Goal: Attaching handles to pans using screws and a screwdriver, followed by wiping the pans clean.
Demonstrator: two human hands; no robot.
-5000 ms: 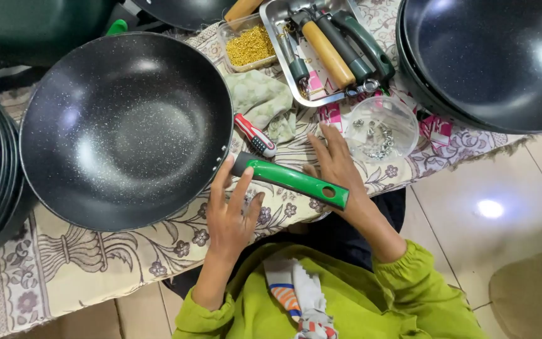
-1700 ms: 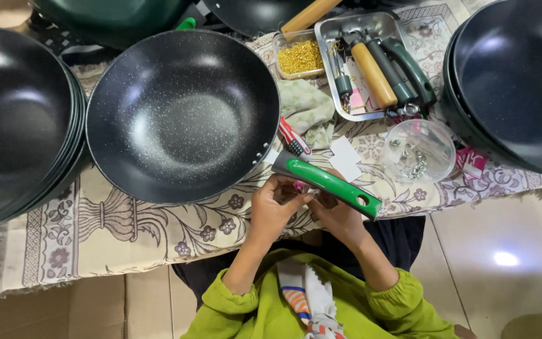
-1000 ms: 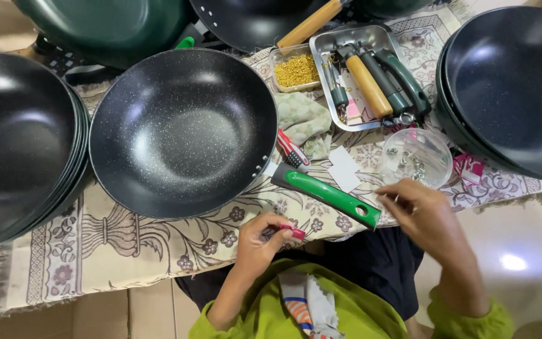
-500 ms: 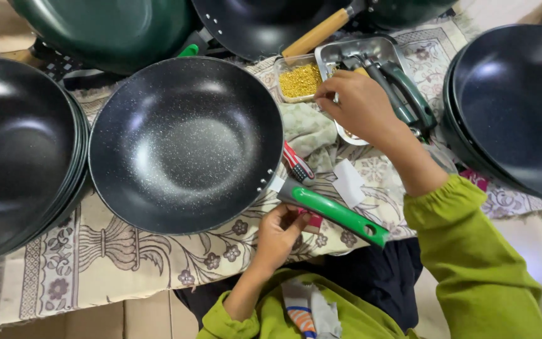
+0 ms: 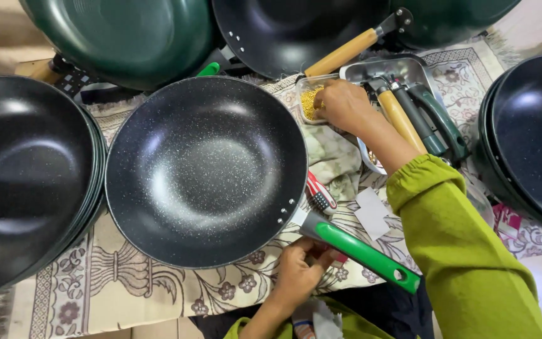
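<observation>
A speckled black wok (image 5: 205, 169) lies on the patterned cloth, its green handle (image 5: 365, 254) pointing to the lower right. My left hand (image 5: 299, 276) is curled beneath the handle where it joins the pan, and a small red object (image 5: 340, 257) shows at its fingers. My right hand (image 5: 343, 103) reaches across to a small clear box of yellow bits (image 5: 310, 100), fingertips down inside it. Whatever they pinch is hidden. My green sleeve (image 5: 465, 251) covers the items below the tray.
Stacks of dark woks stand at the left (image 5: 26, 182) and right (image 5: 528, 138). A green wok (image 5: 127, 37) and a wooden-handled black wok (image 5: 283, 31) sit at the back. A metal tray (image 5: 409, 66) holds loose handles. A red-handled tool (image 5: 321, 196) lies by a white slip (image 5: 371, 213).
My right hand went from the wok handle up past the tray to the box of yellow bits. My left hand stayed under the handle with the red object. The view tilted forward.
</observation>
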